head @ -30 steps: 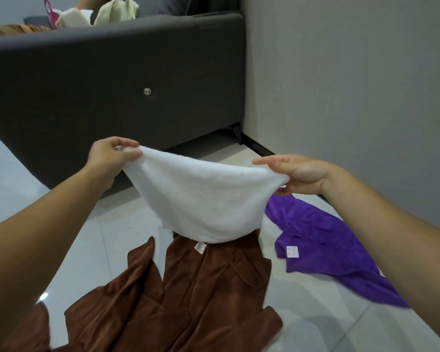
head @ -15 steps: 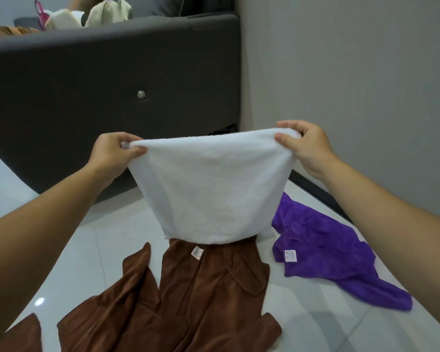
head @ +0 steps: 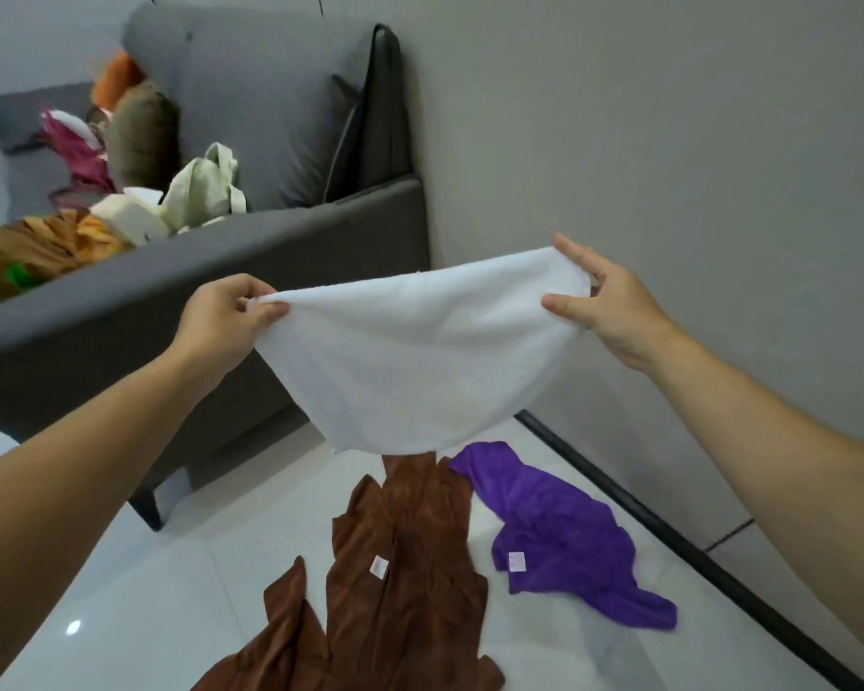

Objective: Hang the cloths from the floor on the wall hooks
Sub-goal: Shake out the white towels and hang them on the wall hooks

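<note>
Head view: left hand [head: 220, 316], right hand [head: 607, 304] hold one cloth [head: 420, 361] (two others [head: 410, 566] [head: 559, 541] floored).

Cloths, three in all: one white cloth [head: 410, 361] held up above the floor [head: 170, 591], one brown cloth [head: 405, 591] lying toward the floor's near edge, and one purple cloth [head: 559, 536] just beside it, nearer the floor's wall edge. Cloths on the floor: two. White labels: two, the brown cloth's label [head: 379, 567] and the purple cloth's label [head: 516, 562]. Hands: two, left hand [head: 220, 316] and right hand [head: 614, 301], each pinching one top corner of the white cloth. Sofa [head: 121, 331]: one. Cream bag [head: 205, 192] on its seat: one.
</note>
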### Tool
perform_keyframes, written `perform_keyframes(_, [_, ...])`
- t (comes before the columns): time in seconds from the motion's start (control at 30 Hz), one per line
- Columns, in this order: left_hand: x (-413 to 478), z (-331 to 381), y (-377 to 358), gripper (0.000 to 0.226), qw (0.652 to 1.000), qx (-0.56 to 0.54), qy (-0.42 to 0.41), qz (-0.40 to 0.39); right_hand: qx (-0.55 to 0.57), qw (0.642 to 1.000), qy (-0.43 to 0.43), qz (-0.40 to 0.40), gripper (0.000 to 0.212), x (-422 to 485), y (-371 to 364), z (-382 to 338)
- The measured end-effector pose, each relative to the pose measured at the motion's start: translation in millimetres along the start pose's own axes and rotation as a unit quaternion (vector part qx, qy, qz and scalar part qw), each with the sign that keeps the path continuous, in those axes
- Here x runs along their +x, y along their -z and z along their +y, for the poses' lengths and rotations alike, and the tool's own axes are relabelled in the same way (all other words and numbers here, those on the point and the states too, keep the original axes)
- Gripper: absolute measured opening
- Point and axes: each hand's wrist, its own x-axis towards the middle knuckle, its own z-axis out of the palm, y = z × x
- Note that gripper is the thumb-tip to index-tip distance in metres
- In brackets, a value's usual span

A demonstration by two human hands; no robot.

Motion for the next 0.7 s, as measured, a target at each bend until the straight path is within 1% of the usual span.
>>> perform_keyframes(0.13, [13,117,65,0.008,1.0,-0.013,-0.006,-0.026,-0.008,1.0,-0.012,0.026,0.071,-5,58,-123])
perform_keyframes(0.3, [15,270,140,0.011,0.998,-0.004,-0.034,-0.044,-0.024,0.997,-0.016,0.066,0.068,-23,126,-274])
perform_keyframes(0.4, [14,345,176,0.009,0.997,0.005,-0.058,-0.043,-0.034,0.995,-0.02,0.092,0.062,-41,165,-351])
perform_keyframes(0.53, [21,419,212,0.011,0.994,0.016,-0.076,-0.076,-0.057,0.99,-0.012,0.126,0.052,-67,212,-421])
perform_keyframes(0.7, [31,482,229,0.009,0.984,0.0,-0.139,-0.112,-0.088,0.978,0.006,0.189,0.051,-101,247,-488])
